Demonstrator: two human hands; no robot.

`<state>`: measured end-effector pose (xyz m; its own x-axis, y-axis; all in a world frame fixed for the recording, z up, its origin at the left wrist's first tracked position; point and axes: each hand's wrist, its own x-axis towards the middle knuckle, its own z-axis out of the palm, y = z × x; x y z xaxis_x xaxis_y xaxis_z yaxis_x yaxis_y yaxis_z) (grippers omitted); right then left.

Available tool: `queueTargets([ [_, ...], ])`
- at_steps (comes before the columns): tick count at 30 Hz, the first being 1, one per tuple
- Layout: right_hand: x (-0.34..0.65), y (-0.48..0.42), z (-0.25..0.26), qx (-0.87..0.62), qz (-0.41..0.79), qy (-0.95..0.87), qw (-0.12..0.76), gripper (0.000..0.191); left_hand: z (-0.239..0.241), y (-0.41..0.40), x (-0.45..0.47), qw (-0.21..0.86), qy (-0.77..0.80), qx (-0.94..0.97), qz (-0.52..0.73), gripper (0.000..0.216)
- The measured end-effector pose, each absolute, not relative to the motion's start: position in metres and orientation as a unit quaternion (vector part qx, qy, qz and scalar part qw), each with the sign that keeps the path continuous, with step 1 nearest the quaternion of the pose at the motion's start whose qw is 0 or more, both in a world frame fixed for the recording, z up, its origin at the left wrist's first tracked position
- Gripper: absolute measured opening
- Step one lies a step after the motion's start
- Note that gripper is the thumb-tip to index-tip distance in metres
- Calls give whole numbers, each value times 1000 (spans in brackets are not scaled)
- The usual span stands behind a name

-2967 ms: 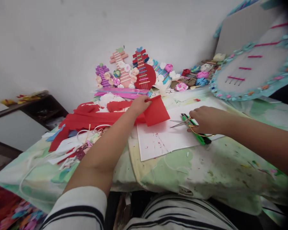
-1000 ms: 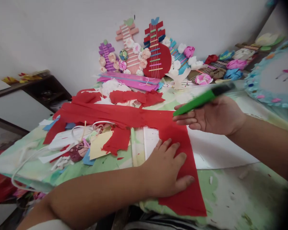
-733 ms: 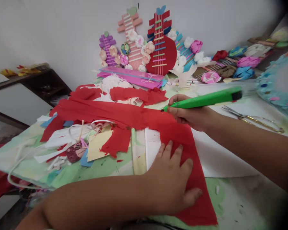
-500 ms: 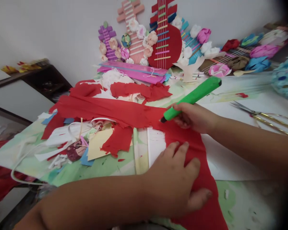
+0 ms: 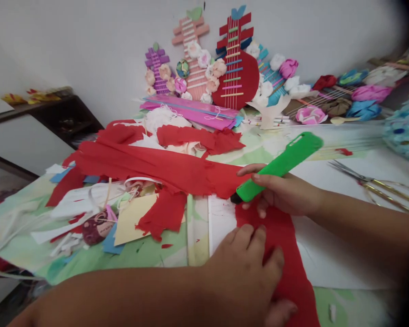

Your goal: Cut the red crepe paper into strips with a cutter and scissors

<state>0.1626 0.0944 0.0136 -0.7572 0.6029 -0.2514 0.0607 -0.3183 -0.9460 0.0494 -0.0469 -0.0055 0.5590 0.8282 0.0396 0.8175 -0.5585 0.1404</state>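
In the head view my right hand (image 5: 276, 193) is closed around a thick green marker-like tool (image 5: 282, 165). Its black tip points down at the edge of red crepe-like material (image 5: 286, 254), beside a white sheet (image 5: 220, 218) with small marks; I cannot tell whether it touches. My left hand (image 5: 245, 272) lies palm down with fingers spread over the red material and the white sheet. More of this red material (image 5: 150, 165) stretches to the left across the table.
Gold-handled scissors (image 5: 378, 184) lie open at the right. Scraps of paper, a torn red piece (image 5: 163, 211) and a dark red round item (image 5: 97, 227) lie at the left. Several decorated craft instruments, including a red one (image 5: 235, 81), stand along the wall.
My right hand has moved slightly down in view, and the green tool has turned to show a slot near its upper end. My left hand stays spread. The whole view has shifted a little.
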Motion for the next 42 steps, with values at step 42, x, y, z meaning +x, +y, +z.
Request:
queueTargets([
  [42,149,127,0,-268,749,-551,253,22,-4,-43,49,48,419,906,40,58],
])
